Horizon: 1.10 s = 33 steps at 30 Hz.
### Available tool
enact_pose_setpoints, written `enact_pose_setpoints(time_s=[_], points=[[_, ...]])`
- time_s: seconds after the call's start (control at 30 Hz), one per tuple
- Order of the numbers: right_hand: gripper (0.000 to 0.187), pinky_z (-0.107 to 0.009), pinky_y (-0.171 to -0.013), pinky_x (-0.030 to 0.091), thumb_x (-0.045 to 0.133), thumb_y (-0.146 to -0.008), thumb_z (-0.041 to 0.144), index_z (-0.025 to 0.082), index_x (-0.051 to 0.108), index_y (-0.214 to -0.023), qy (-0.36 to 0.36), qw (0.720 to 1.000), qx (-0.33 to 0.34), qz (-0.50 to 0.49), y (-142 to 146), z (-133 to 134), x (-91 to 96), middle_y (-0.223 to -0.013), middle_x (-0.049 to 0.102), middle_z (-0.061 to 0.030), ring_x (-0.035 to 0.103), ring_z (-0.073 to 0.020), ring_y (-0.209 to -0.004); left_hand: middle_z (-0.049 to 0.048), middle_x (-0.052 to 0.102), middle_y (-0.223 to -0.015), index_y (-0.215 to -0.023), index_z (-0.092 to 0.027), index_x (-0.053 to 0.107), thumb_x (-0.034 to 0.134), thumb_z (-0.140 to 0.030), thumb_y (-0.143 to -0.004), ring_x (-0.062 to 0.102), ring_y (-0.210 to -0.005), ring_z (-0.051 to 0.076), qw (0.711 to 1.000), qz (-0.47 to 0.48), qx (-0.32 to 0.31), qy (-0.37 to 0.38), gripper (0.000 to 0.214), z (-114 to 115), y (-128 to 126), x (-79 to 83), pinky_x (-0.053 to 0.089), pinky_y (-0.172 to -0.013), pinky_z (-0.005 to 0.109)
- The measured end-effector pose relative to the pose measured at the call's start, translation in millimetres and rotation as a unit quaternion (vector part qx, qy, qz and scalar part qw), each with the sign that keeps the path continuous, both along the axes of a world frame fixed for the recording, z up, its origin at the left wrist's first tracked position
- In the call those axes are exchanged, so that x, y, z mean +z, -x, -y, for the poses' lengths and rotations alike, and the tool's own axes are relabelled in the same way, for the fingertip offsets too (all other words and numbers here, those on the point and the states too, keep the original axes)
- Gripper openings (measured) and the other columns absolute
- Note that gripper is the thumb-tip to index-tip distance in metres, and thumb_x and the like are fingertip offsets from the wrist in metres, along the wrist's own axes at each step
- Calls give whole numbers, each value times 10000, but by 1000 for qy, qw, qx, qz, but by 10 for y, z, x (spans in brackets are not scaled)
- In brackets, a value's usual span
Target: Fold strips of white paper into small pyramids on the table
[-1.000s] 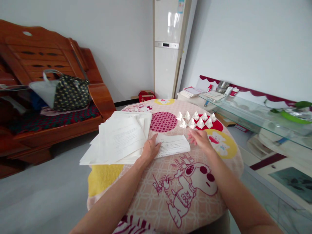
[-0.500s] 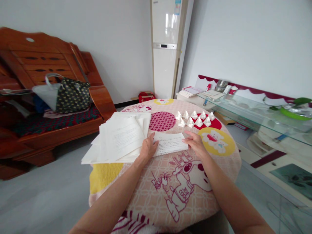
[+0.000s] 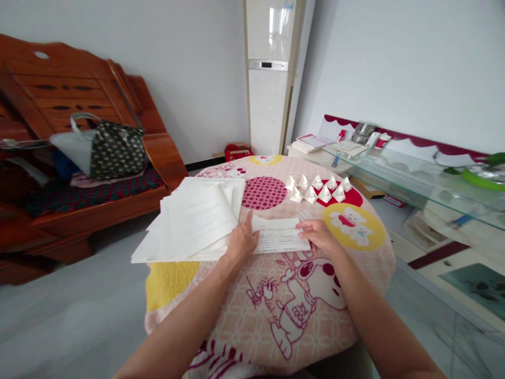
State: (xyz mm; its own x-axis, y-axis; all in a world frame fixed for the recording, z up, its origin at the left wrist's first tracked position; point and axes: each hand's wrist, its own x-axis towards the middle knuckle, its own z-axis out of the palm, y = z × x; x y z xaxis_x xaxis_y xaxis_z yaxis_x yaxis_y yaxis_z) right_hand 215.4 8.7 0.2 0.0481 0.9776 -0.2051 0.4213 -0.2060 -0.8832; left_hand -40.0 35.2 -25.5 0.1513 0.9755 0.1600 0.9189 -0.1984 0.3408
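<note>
A folded sheet of printed paper (image 3: 279, 235) lies low over the table between my two hands. My left hand (image 3: 242, 241) grips its left edge, thumb on top and index finger pointing away from me. At the right edge my right hand (image 3: 317, 235) pinches the sheet between thumb and fingers. Left of my left hand is a loose pile of paper sheets (image 3: 197, 216), the top one printed with faint lines. Beyond my right hand stand several small folded white paper shapes (image 3: 324, 193) with pointed tops, set in two rows.
A patterned cloth (image 3: 221, 326) covers the round table. At the right is a glass-topped cabinet (image 3: 410, 184) with papers, tins and a cup. A wooden bench (image 3: 79, 210) with bags (image 3: 118, 150) stands left, and a tall white air conditioner (image 3: 268, 100) behind.
The paper has been lowered and turned so it lies flatter and straighter. My left hand has shifted slightly right along its edge. The whole view has tilted a little.
</note>
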Motion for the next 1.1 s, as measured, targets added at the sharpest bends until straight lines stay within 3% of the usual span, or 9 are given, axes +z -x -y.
enact_pose_setpoints(time_s=[0.17, 0.33, 0.83, 1.1], points=[[343, -233, -366, 398, 668, -774, 143, 86, 792, -1089, -16, 998, -17, 62, 40, -14, -7, -655, 706, -15, 494, -98, -379, 173, 755, -1092, -1612, -81, 245, 570, -214, -956, 726, -1011, 294, 999, -42, -4, 0, 745, 39, 33, 26, 521, -926, 382], [466, -235, -389, 405, 660, -755, 109, 97, 772, -1208, -19, 996, -5, 83, 36, -2, 2, -759, 746, -40, 498, -92, -398, 153, 756, -1032, -1579, -80, 331, 593, -241, -957, 714, -1054, 289, 999, -17, 27, 32, 694, 0, 102, 60, 511, -950, 374], [473, -221, -471, 424, 665, -742, 123, 95, 783, -1199, -38, 992, 8, 117, -8, -38, -57, -631, 670, -2, 530, -112, -472, 126, 758, -998, -1531, -80, 424, 639, -211, -920, 716, -1013, 261, 999, 36, 33, 16, 660, -53, 138, 8, 523, -956, 375], [492, -236, -474, 433, 656, -742, 129, 101, 775, -1218, -26, 993, 1, 114, 9, -32, -46, -648, 681, 0, 522, -111, -447, 132, 757, -1027, -1517, -88, 437, 625, -214, -933, 707, -1044, 263, 999, 5, 27, 20, 626, -55, 129, -1, 505, -976, 379]])
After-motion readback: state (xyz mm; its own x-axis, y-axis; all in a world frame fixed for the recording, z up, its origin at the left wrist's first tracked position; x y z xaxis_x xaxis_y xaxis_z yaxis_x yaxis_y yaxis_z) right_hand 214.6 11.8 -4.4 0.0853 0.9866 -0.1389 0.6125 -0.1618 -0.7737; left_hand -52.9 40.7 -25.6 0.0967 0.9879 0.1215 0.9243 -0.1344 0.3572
